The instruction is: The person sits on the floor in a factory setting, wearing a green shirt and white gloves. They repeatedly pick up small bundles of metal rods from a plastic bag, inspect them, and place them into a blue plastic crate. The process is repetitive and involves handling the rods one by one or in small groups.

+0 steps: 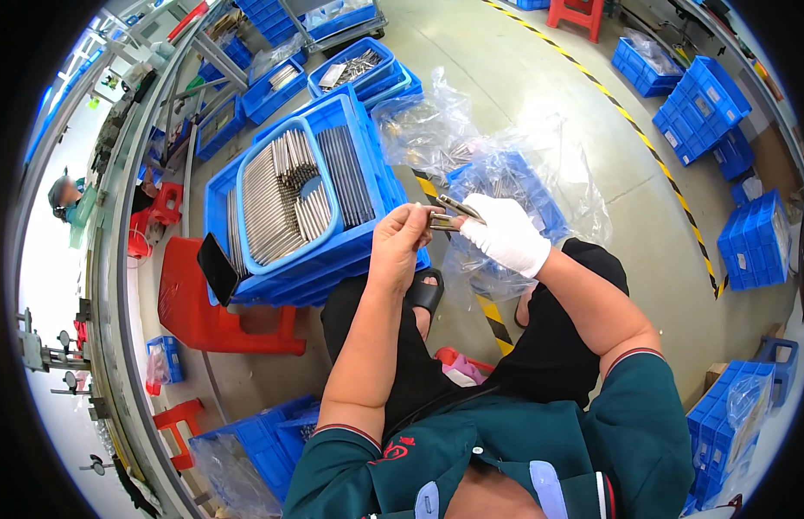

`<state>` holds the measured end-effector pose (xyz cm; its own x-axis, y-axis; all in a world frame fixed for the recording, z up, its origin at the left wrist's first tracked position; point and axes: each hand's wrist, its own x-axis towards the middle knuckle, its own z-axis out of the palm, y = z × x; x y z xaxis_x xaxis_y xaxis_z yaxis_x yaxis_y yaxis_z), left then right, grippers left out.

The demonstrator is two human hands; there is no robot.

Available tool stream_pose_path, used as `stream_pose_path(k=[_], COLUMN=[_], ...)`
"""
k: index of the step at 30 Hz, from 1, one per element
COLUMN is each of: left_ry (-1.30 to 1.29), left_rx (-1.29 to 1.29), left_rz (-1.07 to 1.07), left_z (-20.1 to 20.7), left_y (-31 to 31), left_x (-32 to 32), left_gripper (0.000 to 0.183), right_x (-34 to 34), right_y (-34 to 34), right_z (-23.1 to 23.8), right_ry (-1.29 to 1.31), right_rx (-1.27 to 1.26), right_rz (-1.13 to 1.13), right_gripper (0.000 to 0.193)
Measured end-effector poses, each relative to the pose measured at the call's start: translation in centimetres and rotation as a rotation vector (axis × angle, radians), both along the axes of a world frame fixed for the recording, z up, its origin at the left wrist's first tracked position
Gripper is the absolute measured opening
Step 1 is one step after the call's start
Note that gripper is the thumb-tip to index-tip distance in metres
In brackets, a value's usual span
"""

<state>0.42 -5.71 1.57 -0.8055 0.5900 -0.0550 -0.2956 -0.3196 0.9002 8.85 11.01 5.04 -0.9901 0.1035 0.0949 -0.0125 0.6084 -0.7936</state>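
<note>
Several short silvery metal rods (454,206) are held between my two hands, in front of my knees. My right hand (511,237), in a white glove, is closed around them, with their ends sticking out toward the left. My bare left hand (397,240) pinches the end of a rod between thumb and fingers. To the left, a light blue tray (336,197) holds rows of similar rods (270,212), with a gap in the rows. It rests in a larger blue crate (370,170), where darker rods (344,173) lie alongside. Beyond my right hand, a blue crate (547,208) holds more metal pieces under clear plastic.
A black flat object (218,268) leans at the crate's near left corner, beside a red stool (190,294). Clear plastic bags (432,121) spread over the floor ahead. Blue crates (700,108) stand along the right, beyond yellow-black floor tape (631,118). Another person (69,197) is far left.
</note>
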Motion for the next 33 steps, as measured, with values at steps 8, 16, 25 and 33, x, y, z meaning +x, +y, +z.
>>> stream_pose_path(k=[8, 16, 25, 33], left_ry=[-0.283, 0.109, 0.432, 0.123], left_rx=[0.176, -0.153, -0.302, -0.124], left_rz=[-0.152, 0.072, 0.218, -0.005], left_z=[-1.4, -0.3, -0.2, 0.3], left_y=[-0.2, 0.4, -0.1, 0.0], left_x=[-0.7, 0.4, 0.1, 0.2], left_gripper=[0.013, 0.015, 0.020, 0.021], right_x=[-0.1, -0.7, -0.9, -0.1], right_y=[0.1, 0.2, 1.0, 1.6], right_z=[-0.7, -1.0, -1.4, -0.6], right_ry=[0.057, 0.030, -0.056, -0.355], right_rx=[0.139, 0.104, -0.107, -0.562], right_rz=[0.028, 0.008, 0.065, 0.170], right_gripper=[0.024, 0.024, 0.025, 0.032])
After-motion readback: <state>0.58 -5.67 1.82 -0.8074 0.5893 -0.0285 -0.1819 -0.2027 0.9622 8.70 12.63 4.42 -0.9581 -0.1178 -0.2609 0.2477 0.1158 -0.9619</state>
